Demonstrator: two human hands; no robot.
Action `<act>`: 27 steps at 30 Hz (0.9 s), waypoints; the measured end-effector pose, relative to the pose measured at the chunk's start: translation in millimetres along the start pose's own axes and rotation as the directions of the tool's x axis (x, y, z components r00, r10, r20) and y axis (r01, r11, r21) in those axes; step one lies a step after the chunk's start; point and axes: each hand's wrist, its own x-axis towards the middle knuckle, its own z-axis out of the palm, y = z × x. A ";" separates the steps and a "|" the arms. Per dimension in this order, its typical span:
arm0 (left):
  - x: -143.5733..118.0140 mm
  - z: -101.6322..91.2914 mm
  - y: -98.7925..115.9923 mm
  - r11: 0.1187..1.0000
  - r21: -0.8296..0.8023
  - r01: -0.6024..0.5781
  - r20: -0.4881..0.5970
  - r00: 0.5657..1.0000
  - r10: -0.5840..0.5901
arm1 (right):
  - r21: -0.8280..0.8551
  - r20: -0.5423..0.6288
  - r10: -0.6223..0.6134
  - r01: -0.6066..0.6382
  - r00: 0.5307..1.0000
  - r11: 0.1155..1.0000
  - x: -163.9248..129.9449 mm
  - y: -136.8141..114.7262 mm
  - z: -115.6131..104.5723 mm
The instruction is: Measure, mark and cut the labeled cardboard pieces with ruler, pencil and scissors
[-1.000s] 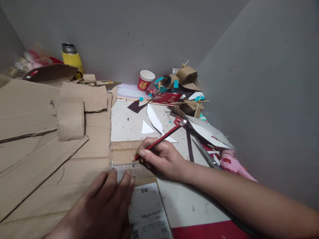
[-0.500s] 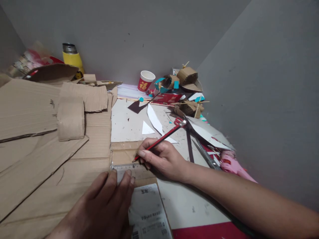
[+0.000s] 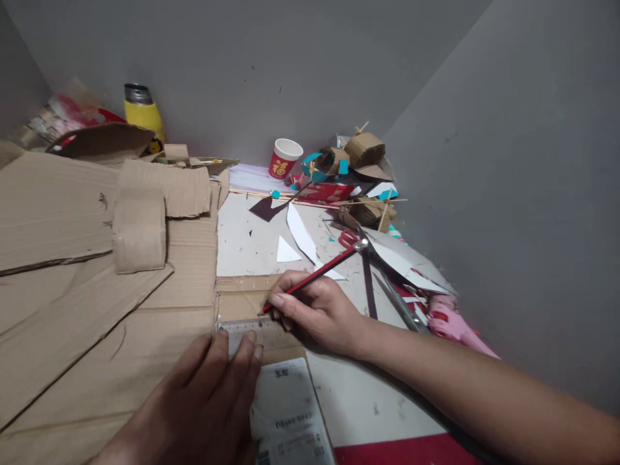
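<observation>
The right hand [image 3: 320, 310] pinches a red pencil [image 3: 314, 274] between thumb and fingers, its tip down on the cardboard sheet [image 3: 145, 336] right at the far edge of a clear ruler [image 3: 252, 328], while the left hand [image 3: 203, 400] lies flat with fingertips [image 3: 249, 339] pressing the near edge of that ruler, closed on nothing. The ruler lies across the cardboard at the near middle, just beyond a white printed label [image 3: 290, 413]. Farther off lie white paper scraps [image 3: 300, 236] and red-handled scissors [image 3: 356, 240], with a red paper cup [image 3: 283, 158] by the far wall and a yellow flask [image 3: 140, 113] at far left.
</observation>
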 end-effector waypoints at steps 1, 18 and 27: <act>-0.1 0.0 0.1 1.000 0.000 0.000 -0.004 1.000 0.000 | -0.007 -0.003 -0.007 0.007 1.000 1.000 0.1 0.4 0.0; -2.3 3.1 -0.8 1.000 0.005 -0.019 -0.006 1.000 0.019 | -0.018 0.015 -0.020 0.020 1.000 1.000 -0.3 2.0 -0.2; -3.2 1.9 0.5 1.000 -0.002 0.002 0.034 0.999 -0.002 | 0.031 0.036 0.019 -0.020 0.999 0.999 0.4 0.2 -0.8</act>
